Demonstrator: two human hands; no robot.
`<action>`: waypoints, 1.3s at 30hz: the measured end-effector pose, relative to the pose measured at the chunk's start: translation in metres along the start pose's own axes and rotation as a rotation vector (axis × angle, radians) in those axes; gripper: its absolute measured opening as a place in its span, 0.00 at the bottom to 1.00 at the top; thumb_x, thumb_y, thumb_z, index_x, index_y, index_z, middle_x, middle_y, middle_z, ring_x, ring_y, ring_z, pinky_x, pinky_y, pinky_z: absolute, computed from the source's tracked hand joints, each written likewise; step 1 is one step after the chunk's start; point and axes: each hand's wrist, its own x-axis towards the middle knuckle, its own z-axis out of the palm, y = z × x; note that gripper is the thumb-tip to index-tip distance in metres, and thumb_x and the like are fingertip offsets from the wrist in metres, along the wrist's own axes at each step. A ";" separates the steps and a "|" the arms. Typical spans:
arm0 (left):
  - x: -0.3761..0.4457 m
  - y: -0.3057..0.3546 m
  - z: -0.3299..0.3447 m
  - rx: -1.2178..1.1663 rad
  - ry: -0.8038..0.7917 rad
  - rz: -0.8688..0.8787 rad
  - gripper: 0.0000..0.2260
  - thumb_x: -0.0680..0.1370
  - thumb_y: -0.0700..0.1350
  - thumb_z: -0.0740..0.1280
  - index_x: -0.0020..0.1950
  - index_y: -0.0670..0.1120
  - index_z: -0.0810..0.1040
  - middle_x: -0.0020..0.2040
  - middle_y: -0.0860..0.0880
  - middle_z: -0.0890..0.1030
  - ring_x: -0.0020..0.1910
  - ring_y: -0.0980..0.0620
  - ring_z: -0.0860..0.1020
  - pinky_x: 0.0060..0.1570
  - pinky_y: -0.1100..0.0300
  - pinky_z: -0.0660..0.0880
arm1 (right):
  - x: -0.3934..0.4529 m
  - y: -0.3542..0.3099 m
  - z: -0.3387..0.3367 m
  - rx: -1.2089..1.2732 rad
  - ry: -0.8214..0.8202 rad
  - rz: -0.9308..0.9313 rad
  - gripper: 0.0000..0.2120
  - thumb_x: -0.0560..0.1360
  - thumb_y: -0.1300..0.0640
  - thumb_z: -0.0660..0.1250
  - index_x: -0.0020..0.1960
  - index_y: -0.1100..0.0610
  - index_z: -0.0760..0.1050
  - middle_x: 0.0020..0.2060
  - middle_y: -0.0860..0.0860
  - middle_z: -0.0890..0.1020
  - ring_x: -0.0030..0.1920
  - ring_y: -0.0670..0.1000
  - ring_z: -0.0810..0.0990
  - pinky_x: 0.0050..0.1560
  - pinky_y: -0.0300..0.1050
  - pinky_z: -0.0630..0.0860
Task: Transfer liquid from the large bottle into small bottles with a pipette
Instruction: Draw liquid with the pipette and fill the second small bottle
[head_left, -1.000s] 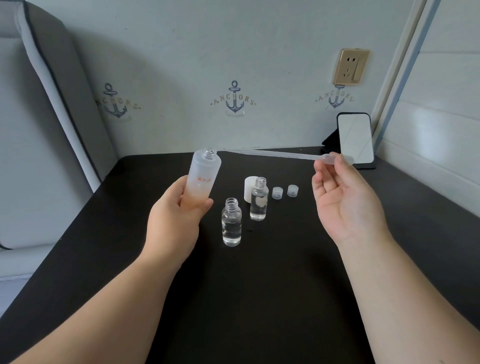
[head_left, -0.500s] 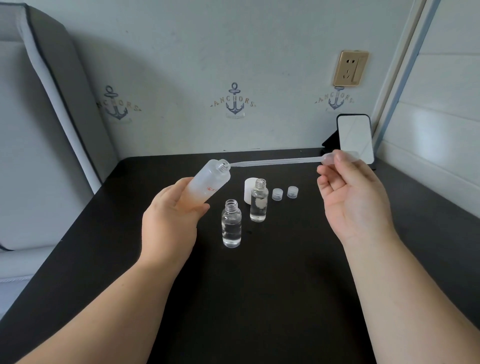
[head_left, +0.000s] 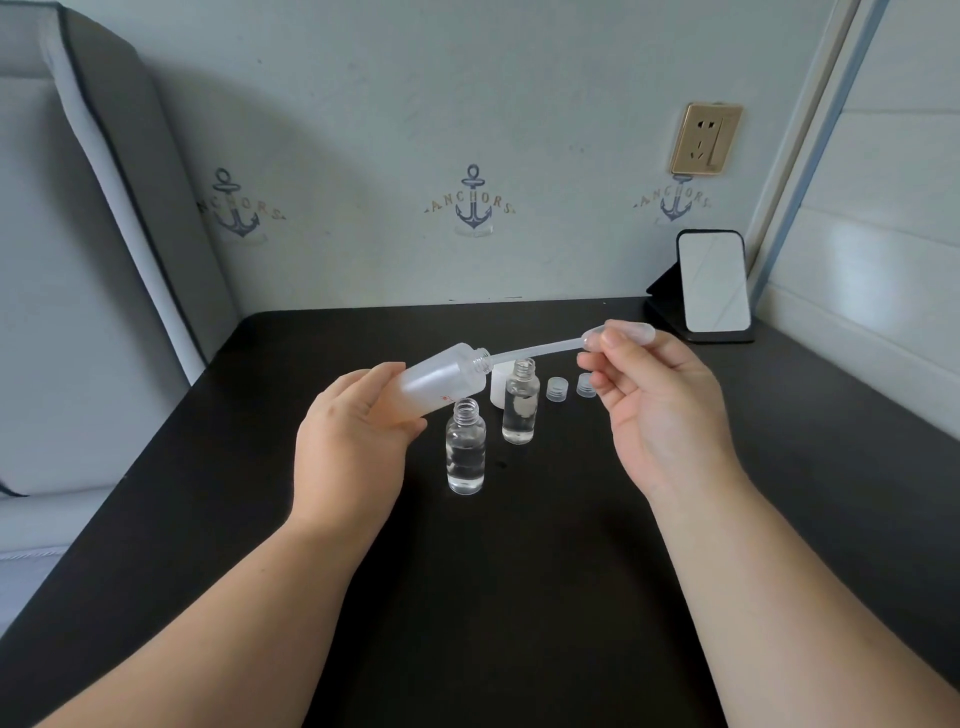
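Above the middle of the black surface (head_left: 519, 597) the left hand (head_left: 353, 441) grips the big bottle (head_left: 441, 384), fingers and thumb curled round its lower body. That bottle is frosted, with a small red mark on its side, and it is tilted steeply so that its open neck points right and slightly up. To the right, the right hand (head_left: 660, 410) pinches the bulb of the pipette (head_left: 545, 349) between thumb and fingertips, palm turned toward the camera, the other fingers loosely curled. Its thin stem runs leftward, nearly level, and its tip sits inside the bottle's neck; how far in it reaches is hidden by the frosted wall.

Just below the tilted neck stands the near vial (head_left: 466, 447), upright, uncapped, holding clear liquid up to about its shoulder. Beside it, a little farther back and to the right, stands the far vial (head_left: 521, 402), also upright and open with clear liquid inside and a pale patch on its side. Behind that one a white cap (head_left: 498, 384) shows, partly hidden. Two small caps (head_left: 556, 388) rest on the surface right of the vials, the right-hand one partly covered by the right hand's fingers.

At the far right corner a mirror (head_left: 714, 283) leans on a dark stand against the wall, below a gold socket (head_left: 705, 139)
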 end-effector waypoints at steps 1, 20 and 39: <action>0.000 0.000 0.000 -0.001 -0.004 0.005 0.23 0.73 0.41 0.77 0.65 0.58 0.80 0.51 0.71 0.74 0.56 0.62 0.71 0.52 0.74 0.63 | -0.001 0.001 0.002 -0.006 -0.004 0.003 0.09 0.76 0.64 0.70 0.43 0.53 0.86 0.43 0.55 0.86 0.42 0.52 0.85 0.42 0.39 0.79; -0.002 0.002 0.001 0.042 -0.022 0.060 0.24 0.73 0.42 0.78 0.66 0.55 0.80 0.53 0.66 0.75 0.57 0.59 0.73 0.53 0.73 0.64 | -0.006 0.015 0.013 -0.049 -0.082 0.043 0.07 0.76 0.65 0.71 0.45 0.55 0.85 0.44 0.58 0.87 0.44 0.55 0.86 0.45 0.41 0.80; -0.001 0.002 -0.002 -0.001 -0.022 -0.030 0.24 0.73 0.42 0.76 0.68 0.57 0.79 0.51 0.69 0.73 0.58 0.59 0.72 0.57 0.66 0.65 | 0.005 0.001 -0.008 0.096 0.025 0.087 0.04 0.72 0.60 0.73 0.45 0.55 0.87 0.43 0.54 0.87 0.44 0.53 0.86 0.44 0.41 0.81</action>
